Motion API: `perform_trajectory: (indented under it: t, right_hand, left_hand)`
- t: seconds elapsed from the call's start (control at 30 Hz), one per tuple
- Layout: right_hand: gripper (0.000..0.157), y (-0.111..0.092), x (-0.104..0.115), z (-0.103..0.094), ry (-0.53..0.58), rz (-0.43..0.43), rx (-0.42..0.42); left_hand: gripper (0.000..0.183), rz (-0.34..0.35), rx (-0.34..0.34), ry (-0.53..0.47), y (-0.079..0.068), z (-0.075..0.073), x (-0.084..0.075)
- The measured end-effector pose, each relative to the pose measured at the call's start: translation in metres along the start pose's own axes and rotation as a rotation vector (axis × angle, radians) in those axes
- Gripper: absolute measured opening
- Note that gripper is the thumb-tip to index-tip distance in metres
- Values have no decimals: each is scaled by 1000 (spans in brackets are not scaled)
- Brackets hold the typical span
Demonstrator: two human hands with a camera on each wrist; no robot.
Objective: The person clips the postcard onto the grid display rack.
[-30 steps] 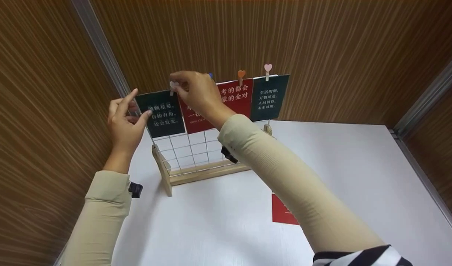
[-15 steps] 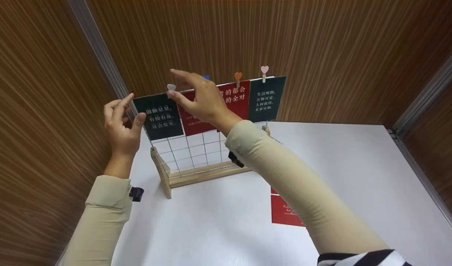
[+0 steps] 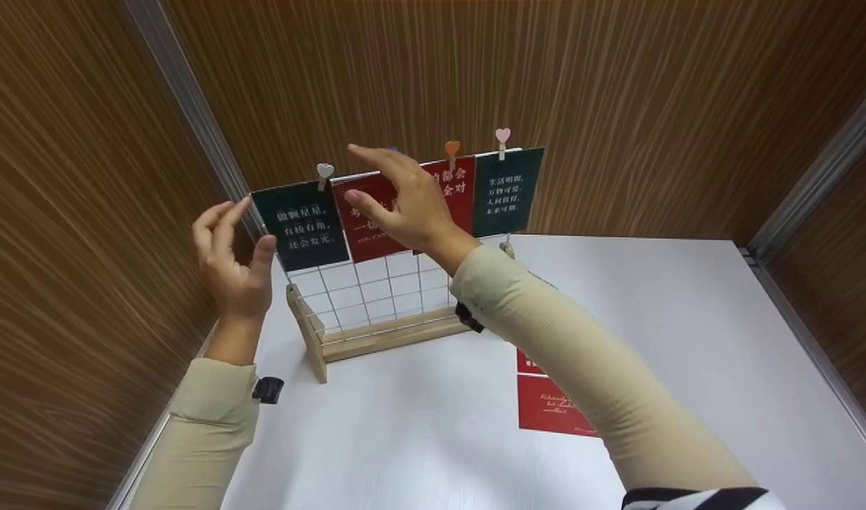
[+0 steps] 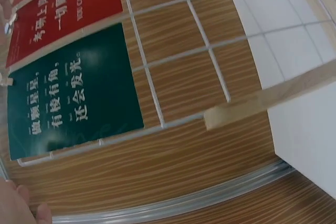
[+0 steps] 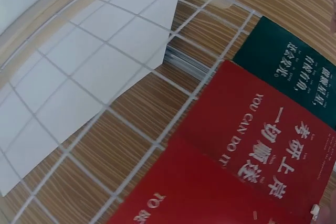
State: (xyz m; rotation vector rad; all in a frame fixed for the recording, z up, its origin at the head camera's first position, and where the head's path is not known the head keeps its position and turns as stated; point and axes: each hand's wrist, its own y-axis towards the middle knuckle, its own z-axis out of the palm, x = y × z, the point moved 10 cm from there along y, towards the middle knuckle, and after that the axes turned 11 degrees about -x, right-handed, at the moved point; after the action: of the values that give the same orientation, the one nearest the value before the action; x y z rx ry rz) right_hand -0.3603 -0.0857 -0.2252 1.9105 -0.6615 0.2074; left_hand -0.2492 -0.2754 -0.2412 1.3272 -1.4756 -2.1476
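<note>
Nearest: counter (image 3: 411, 446), red cards (image 3: 549, 411) flat on it, partly hidden by your right sleeve (image 3: 595, 368). Your left hand (image 3: 232, 265): released, fingers loosely bent, near outer edge of left-end green card (image 3: 302, 230), gap showing in left wrist view. Your right hand (image 3: 415, 209): released, thumb and fingers spread before hanging red cards (image 3: 369, 234). Mesh rack (image 3: 397, 333) stands behind, carrying cards. Along top edge: white heart clip (image 3: 324, 171) on left-end green card; orange clip (image 3: 452, 148); pink clip (image 3: 503, 134) on right-end green card (image 3: 507, 202). Farthest: wood-grain wall (image 3: 475, 71).
</note>
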Motion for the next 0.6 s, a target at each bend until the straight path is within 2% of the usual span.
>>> perform_trajectory:
  t: [0.2, 0.27, 0.6]
  right_hand:
    - [57, -13, -6, -12, -24, -51, -79]
    - [58, -17, -7, -15, -25, -65, -101]
    - [56, -31, -5, -19, 24, -121, -117]
  left_hand:
    - [92, 27, -10, 31, -17, 4, 31]
    - [89, 39, -11, 45, -22, 5, 36]
    - [81, 36, 5, 71, -38, 7, 42]
